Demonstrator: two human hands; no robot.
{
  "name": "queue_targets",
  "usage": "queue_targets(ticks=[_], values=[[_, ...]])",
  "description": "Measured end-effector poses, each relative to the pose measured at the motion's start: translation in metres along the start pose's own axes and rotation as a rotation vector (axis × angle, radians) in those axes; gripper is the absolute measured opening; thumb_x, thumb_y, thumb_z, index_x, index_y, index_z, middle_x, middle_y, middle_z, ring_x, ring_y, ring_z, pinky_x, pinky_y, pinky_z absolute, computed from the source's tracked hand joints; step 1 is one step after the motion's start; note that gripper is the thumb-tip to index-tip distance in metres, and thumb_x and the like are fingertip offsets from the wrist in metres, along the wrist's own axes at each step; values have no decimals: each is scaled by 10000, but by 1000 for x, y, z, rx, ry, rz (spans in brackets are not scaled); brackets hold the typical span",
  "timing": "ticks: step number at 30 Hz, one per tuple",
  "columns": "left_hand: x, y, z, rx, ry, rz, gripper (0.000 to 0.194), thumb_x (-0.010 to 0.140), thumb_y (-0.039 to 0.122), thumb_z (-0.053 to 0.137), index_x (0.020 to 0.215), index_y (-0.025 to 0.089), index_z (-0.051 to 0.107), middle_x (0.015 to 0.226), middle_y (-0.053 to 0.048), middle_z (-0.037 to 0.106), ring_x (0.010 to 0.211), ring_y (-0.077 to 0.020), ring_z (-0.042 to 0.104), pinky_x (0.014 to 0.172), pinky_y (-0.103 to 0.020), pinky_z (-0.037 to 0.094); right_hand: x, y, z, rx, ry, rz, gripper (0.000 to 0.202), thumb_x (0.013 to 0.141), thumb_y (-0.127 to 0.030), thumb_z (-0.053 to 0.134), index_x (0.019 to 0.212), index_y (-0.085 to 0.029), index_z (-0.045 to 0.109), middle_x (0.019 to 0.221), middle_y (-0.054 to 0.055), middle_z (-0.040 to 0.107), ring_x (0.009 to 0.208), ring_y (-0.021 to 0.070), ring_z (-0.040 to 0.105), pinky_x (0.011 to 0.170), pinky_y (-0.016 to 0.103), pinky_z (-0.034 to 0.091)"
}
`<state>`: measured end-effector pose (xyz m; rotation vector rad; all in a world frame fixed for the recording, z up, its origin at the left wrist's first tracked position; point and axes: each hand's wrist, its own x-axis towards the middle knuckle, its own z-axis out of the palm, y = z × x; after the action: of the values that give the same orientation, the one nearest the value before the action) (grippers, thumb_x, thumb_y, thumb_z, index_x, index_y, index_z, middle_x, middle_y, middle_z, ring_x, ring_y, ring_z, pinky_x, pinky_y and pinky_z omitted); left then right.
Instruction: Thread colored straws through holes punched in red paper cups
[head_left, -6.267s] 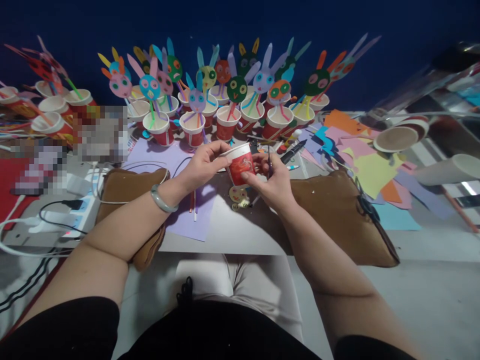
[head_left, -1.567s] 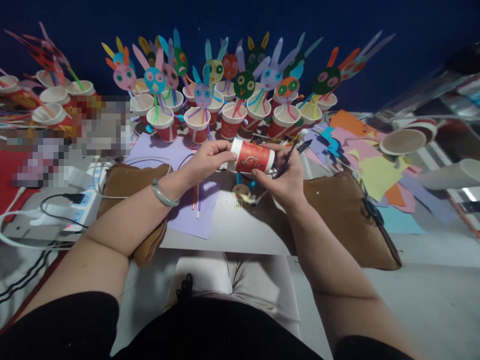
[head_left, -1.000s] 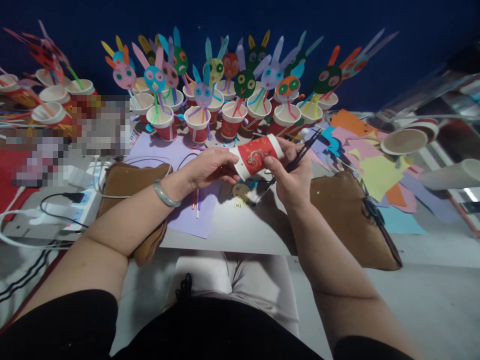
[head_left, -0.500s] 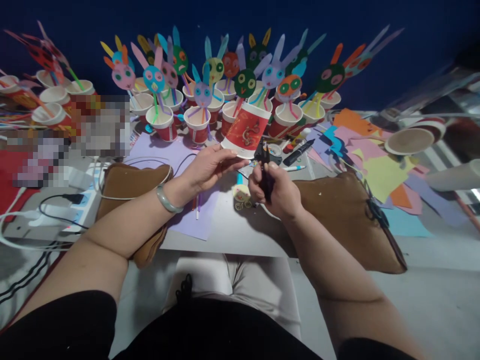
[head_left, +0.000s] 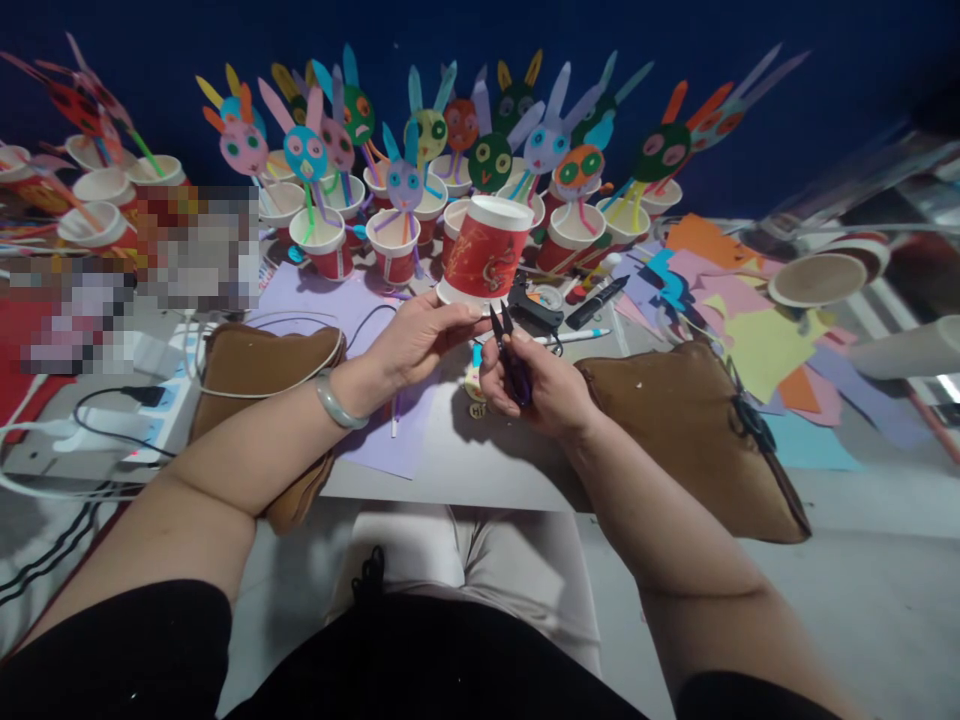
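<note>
A red paper cup (head_left: 484,250) with a gold pattern is held upside down, its white base up, above the table. My left hand (head_left: 420,340) is closed on the cup's rim at its lower edge. Dark-handled scissors (head_left: 514,360) sit in my right hand (head_left: 544,385), fingers wrapped round the handles. Their blades are parted and point up at the cup's rim, close to my left fingertips; whether they touch the cup I cannot tell. Small round stickers (head_left: 478,408) lie on the table beneath, partly covered by my right hand.
Behind stand several cups (head_left: 394,240) bearing paper rabbit heads. A black glue gun (head_left: 536,308) and a marker (head_left: 581,335) lie beyond my right hand. Brown pouches (head_left: 690,430) flank my arms. Coloured paper scraps (head_left: 772,330) spread right; a power strip (head_left: 161,420) lies left.
The cup has shifted slightly left and turned more upright, showing its base. My right hand has moved left and tilted the scissors, whose parted blades now point up-left toward the rim.
</note>
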<state>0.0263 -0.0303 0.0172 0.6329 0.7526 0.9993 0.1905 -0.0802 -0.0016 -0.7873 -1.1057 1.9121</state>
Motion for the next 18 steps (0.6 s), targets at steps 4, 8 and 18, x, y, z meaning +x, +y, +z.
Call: queue_targets(ticks=[4, 8, 18], values=[[0, -1, 0, 6, -10, 13, 148, 733, -3, 737, 799, 129, 720, 766, 13, 751, 730, -83, 714, 820, -230, 595, -2, -2, -2, 38, -34, 21, 411, 987, -615, 520, 895, -214, 520, 478, -62, 560, 333, 68, 366, 398, 187, 286], [0, -1, 0, -12, -33, 28, 155, 709, -5, 754, 802, 116, 726, 749, 14, 752, 705, -76, 709, 779, -212, 584, -3, -7, -2, 65, -77, 48, 391, 1011, -602, 483, 905, -226, 495, 468, -75, 544, 319, 67, 326, 397, 181, 292], [0, -5, -1, -19, -6, 3, 116, 757, 9, 732, 798, 115, 712, 760, 10, 743, 694, -68, 702, 786, -208, 582, -3, -10, 2, 121, -43, 75, 381, 1060, -552, 407, 865, -234, 485, 434, -91, 505, 296, 56, 264, 382, 168, 310]])
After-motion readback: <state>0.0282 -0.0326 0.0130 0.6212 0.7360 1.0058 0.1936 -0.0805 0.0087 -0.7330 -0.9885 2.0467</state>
